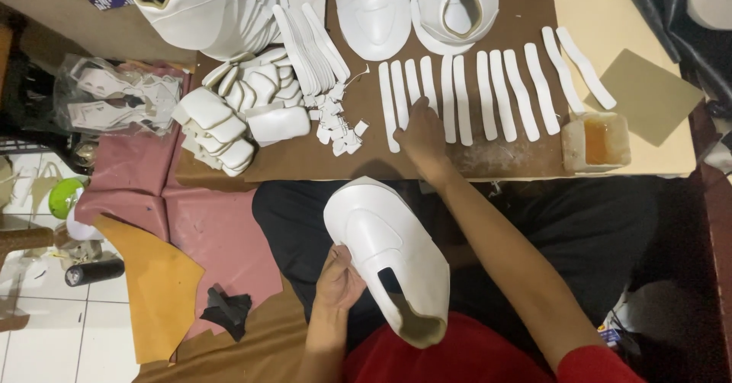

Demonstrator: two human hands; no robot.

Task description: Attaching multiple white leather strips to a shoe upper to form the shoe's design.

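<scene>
Left hand (338, 280): clamped on white shoe upper (389, 257), held over lap. Right hand (422, 133): fingers together, resting on white strips (488, 93) laid in a row on the brown table (297, 158). Glue tub (596, 142) stood beside the row. Step judged: strip selection; lifting one strip calls for a fingertip pinch.

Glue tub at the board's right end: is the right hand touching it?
No. The right hand rests on the white strips near the row's left end, well apart from the glue tub.
</scene>
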